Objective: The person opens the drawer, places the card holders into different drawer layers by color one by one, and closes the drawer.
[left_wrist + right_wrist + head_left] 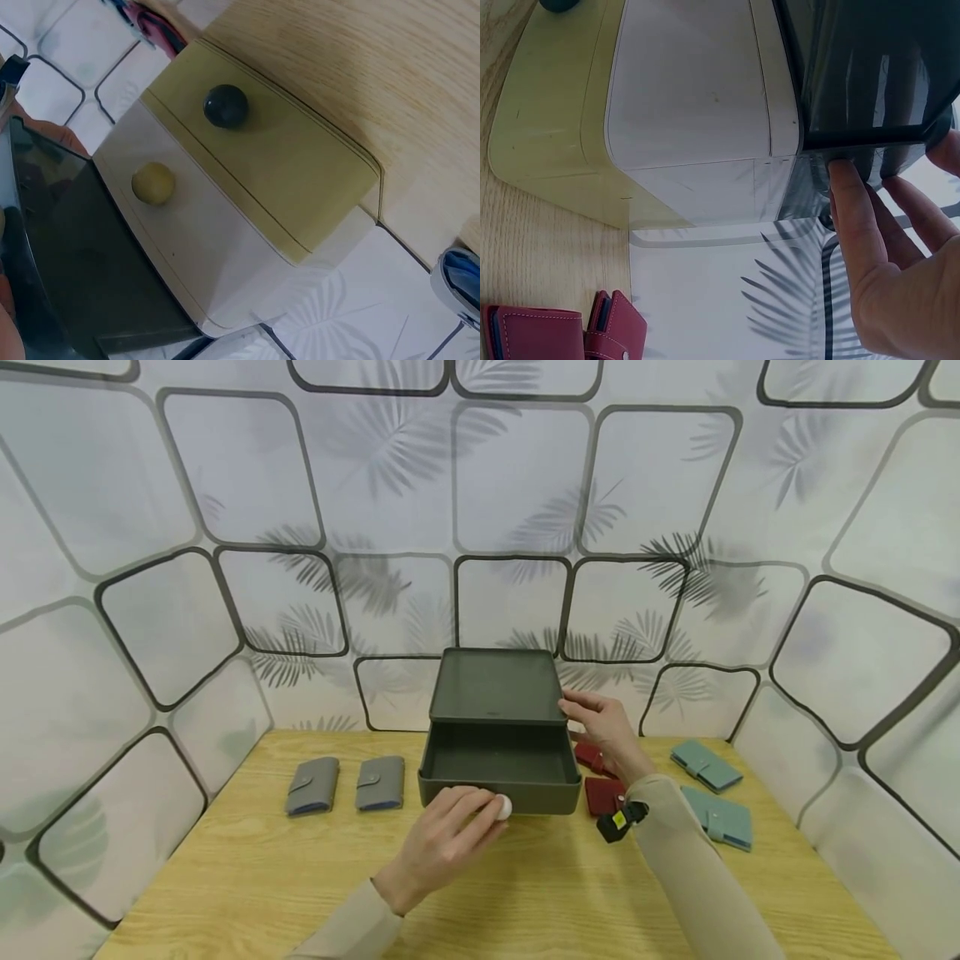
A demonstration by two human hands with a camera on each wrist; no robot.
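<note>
A small drawer cabinet with a dark green top (495, 685) stands at the middle of the table. Its dark green top drawer (540, 797) is pulled out, and no contents show inside. My left hand (447, 835) is at the drawer's front, fingers curled at the white round knob (505, 807). On the cabinet's right side rests my right hand (606, 727). In the right wrist view its fingers (853, 214) lie fairly straight against the dark side wall. Below, a white drawer (206, 247) and a yellow drawer (300, 176) are closed.
Two grey wallets (312, 786) (380, 782) lie to the left on the wooden table (300, 877). Two red wallets (603, 795) (536, 334) sit beside the cabinet, partly behind my right arm. Two green wallets (707, 765) (718, 818) are farther right. Patterned curtain (390, 485) surrounds the table.
</note>
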